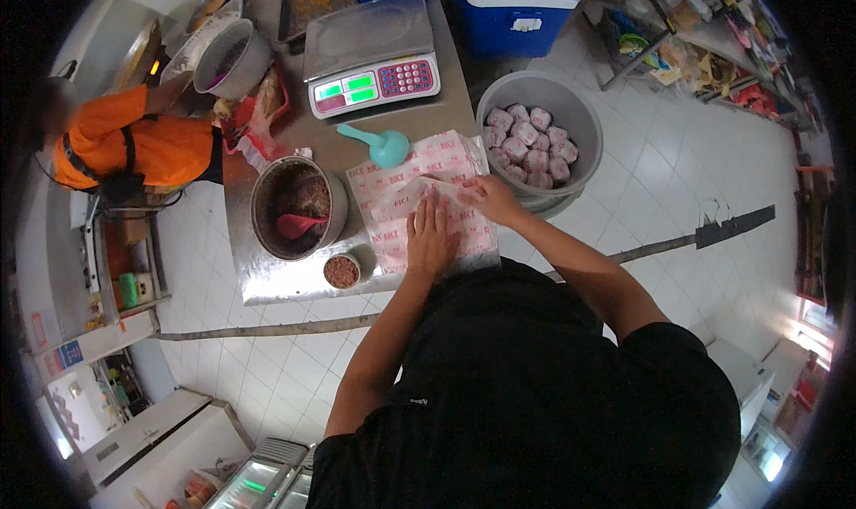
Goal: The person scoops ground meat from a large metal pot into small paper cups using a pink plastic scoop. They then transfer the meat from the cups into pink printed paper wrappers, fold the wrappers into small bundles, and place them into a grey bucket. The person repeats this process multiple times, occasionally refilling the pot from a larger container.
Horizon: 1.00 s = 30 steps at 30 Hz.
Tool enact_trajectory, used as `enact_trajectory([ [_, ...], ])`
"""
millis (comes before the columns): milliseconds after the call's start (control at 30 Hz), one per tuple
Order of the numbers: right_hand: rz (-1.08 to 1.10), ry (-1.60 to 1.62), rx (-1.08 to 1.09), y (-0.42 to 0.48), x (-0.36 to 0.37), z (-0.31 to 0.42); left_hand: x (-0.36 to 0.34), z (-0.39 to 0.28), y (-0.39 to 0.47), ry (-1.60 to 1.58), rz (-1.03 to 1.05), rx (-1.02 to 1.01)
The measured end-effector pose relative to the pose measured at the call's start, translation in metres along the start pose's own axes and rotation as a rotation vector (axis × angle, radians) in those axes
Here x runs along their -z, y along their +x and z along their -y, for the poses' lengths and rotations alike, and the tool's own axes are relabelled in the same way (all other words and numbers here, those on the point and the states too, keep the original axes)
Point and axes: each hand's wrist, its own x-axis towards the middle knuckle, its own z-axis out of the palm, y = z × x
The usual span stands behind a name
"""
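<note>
A stack of printed wrapping paper lies at the table's front right corner. My left hand rests flat on a partly folded sheet on top, its fingers extended. At that sheet's right side, my right hand has its fingers bent at the paper's edge; whether they pinch it cannot be told. Left of the stack stand a deep metal pot with dark food and a pink scoop inside, and a small cup of brown crumbly food. A turquoise ladle-like scoop lies on the stack's far edge.
A grey tub of paper-wrapped bundles stands right of the table. Beyond the stack is a digital scale. A blue cooler sits at the far right. A person in orange works at the left beside a grey bucket.
</note>
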Motion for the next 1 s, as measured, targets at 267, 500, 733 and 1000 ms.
enact_trajectory([
  [267, 0.346, 0.488, -0.395, -0.016, 0.005, 0.003, 0.012, 0.007, 0.015, -0.011, 0.094, 0.069],
  [500, -0.054, -0.120, -0.238, 0.076, 0.009, 0.019, 0.012, 0.013, 0.021, -0.020, 0.066, -0.035],
  [733, 0.785, -0.647, 0.094, 0.148, 0.010, 0.040, 0.003, 0.003, 0.024, 0.020, 0.088, 0.060],
  [1000, 0.196, -0.602, 0.596, 0.068, -0.018, 0.059, -0.011, 0.006, 0.023, -0.022, -0.013, 0.088],
])
